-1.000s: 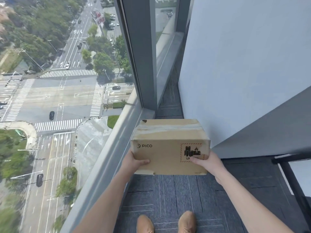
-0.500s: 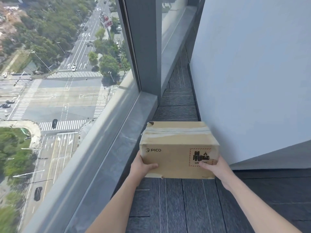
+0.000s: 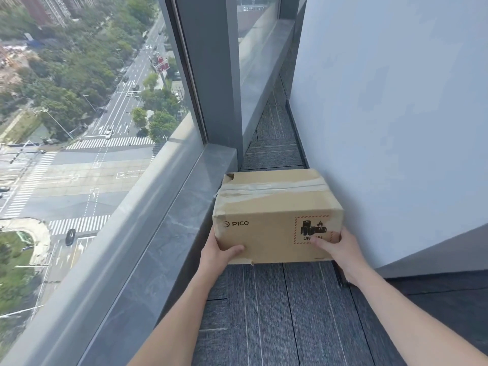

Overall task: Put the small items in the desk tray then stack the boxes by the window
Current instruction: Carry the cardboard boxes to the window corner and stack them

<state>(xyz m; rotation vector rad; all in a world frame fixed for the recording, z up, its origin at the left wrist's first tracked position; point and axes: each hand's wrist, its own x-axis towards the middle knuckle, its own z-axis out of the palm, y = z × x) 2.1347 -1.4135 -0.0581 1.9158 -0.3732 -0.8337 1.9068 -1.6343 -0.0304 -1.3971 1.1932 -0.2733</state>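
A brown cardboard box point(image 3: 274, 210) marked PICO, with clear tape across its top and a red-bordered battery label, sits low at the carpet in the narrow strip between the window sill and the white wall. My left hand point(image 3: 215, 253) grips its lower left corner, thumb across the front face. On the lower right corner my right hand point(image 3: 340, 250) holds it, thumb over the label. Whether the box rests fully on the carpet cannot be told. No other box or desk tray is in view.
A grey stone window sill point(image 3: 169, 233) runs along the left, with a thick grey window post point(image 3: 214, 75) just behind the box. A white partition wall point(image 3: 383, 114) closes the right side. Dark striped carpet point(image 3: 277, 313) covers the floor.
The box has gone forward and down into the gap between sill and wall, with both hands still holding it. My view has moved closer and lower; my shoes are no longer visible.
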